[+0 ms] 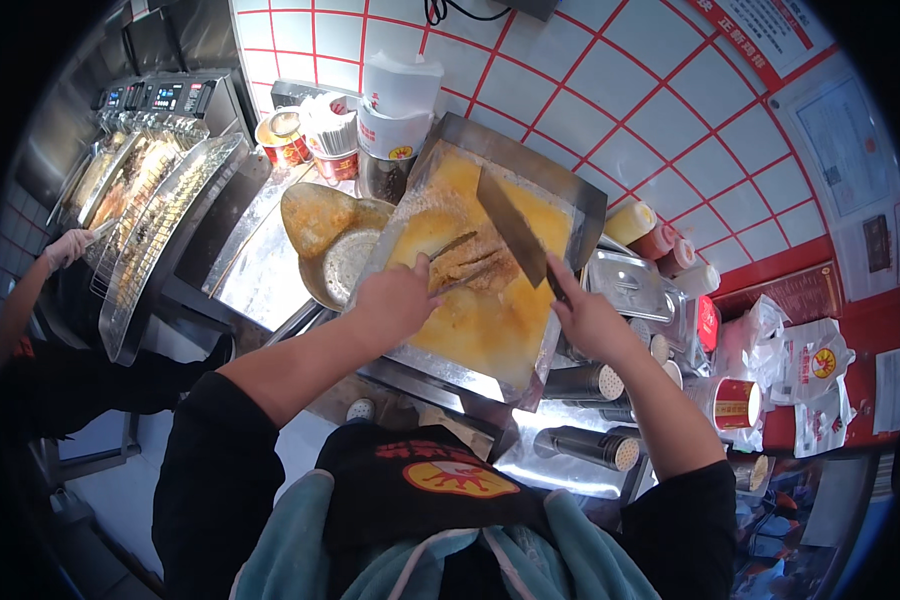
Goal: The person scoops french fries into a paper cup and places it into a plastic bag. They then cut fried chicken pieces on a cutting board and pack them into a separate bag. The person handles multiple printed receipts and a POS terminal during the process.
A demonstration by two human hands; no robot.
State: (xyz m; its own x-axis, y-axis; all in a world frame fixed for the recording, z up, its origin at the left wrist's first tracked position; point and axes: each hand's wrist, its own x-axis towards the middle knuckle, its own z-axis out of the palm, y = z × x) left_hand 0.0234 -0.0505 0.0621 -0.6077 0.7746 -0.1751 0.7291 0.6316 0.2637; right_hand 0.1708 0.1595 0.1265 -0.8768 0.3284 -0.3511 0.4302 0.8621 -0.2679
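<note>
My left hand (396,304) grips metal tongs (457,282), whose arms rest across a breaded fried cutlet (487,262). The cutlet lies on a yellow, crumb-strewn cutting board (487,337) set in a metal tray with raised walls (591,217). In my right hand (594,315) is the handle of a cleaver (511,225). Its broad blade slants over the board beside the cutlet; whether the edge touches the cutlet I cannot tell. Left of the board sits a round metal pan (345,262), with a flat golden-brown piece (311,214), seemingly another cutlet, at its far side.
At far left, another person's gloved hand (67,247) reaches to fryers with a wire rack (150,217). Paper cups (337,161) and a bag holder (386,176) stand behind the pan. Sauce bottles (656,238), metal shakers (589,450) and plastic bags (810,367) are at right.
</note>
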